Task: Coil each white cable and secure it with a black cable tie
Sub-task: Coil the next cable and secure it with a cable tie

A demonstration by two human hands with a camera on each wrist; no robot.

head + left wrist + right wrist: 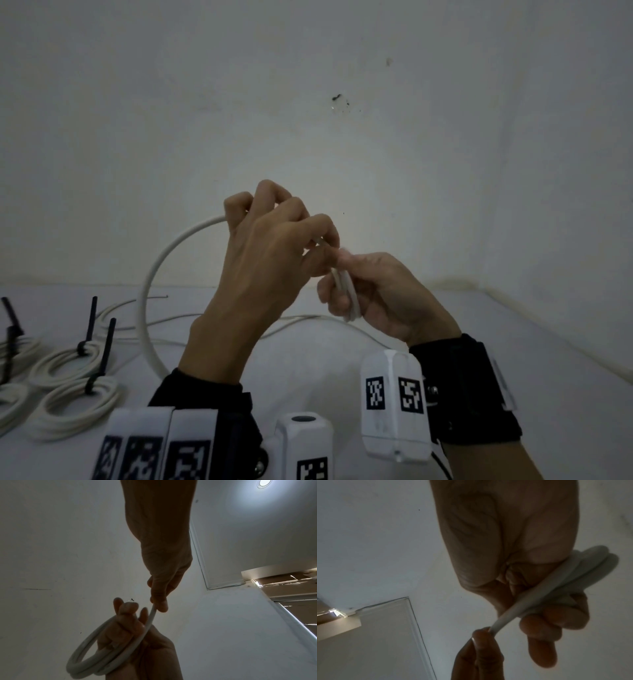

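White table (342, 377), smooth round cable (150, 274)

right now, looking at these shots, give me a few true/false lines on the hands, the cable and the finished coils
1. The right hand grips a bunch of white cable loops. True.
2. The left hand is idle on the table. False: it is raised and pinches the cable beside the right hand.
3. Finished coils with black cable ties lie at the left of the table. True.
4. A black tie is already round the coil in hand. False: none shows on it.
5. A large loop of cable arcs left of the left hand. True.
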